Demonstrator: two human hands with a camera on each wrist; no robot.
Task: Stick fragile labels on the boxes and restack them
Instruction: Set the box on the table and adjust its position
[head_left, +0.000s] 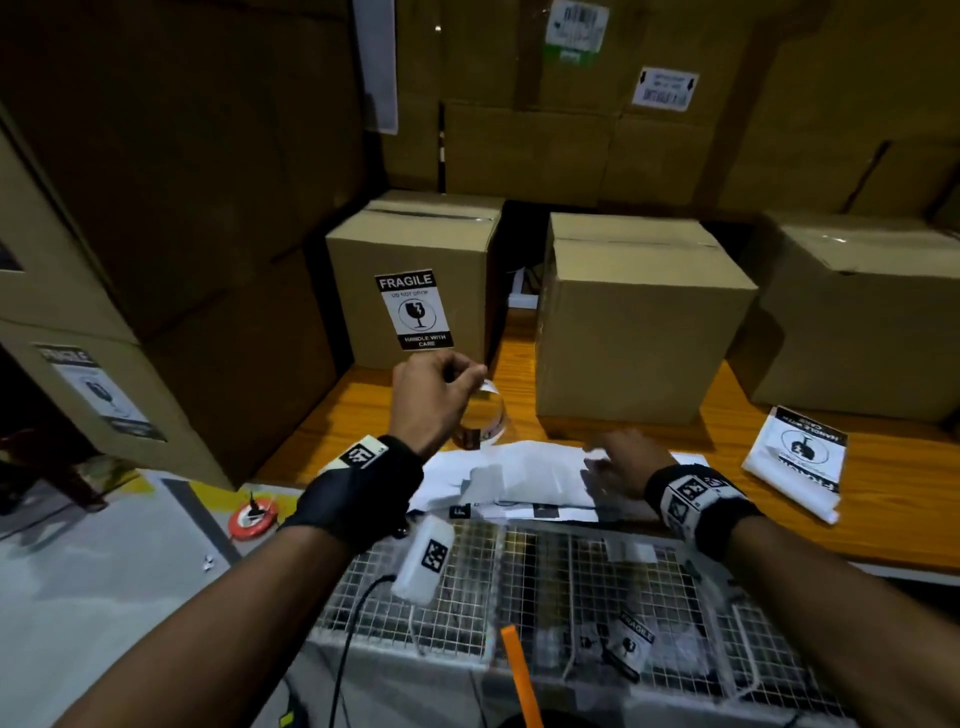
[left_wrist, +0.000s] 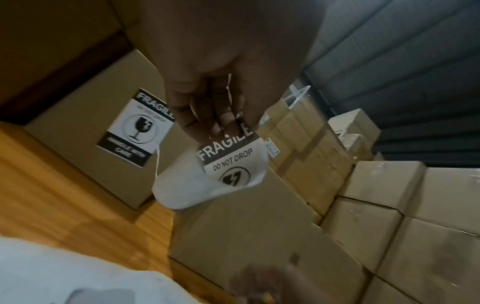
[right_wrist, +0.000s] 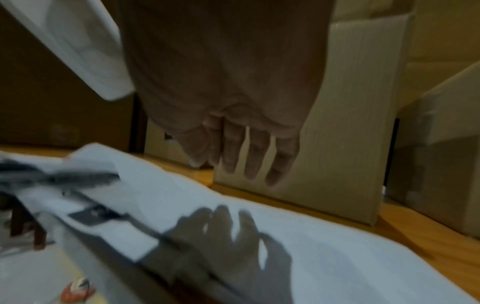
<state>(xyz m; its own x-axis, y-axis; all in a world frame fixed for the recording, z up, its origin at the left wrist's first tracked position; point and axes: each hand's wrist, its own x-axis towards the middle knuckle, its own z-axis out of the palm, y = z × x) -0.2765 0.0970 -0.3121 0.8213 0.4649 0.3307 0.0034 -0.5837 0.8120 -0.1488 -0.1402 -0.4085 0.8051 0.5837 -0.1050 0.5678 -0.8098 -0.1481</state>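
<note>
The left hand (head_left: 434, 395) is pinching a curled fragile label (left_wrist: 228, 164) at its top edge, held up over the wooden table (head_left: 883, 499) right in front of the already-labelled box (head_left: 415, 249). The right hand (head_left: 623, 462) hovers flat, fingers spread and holding nothing, above the white backing sheets (head_left: 519, 478), near the unlabelled box (head_left: 639, 322).

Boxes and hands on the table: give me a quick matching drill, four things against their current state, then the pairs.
1. left box
2. middle box
3. left hand
4. right hand

a. fingers spread over the white sheets
b. front face bare
c. pinches a curled fragile label
d. fragile label already on its front

Pairs: 1-d, 2-b, 3-c, 4-a
</note>
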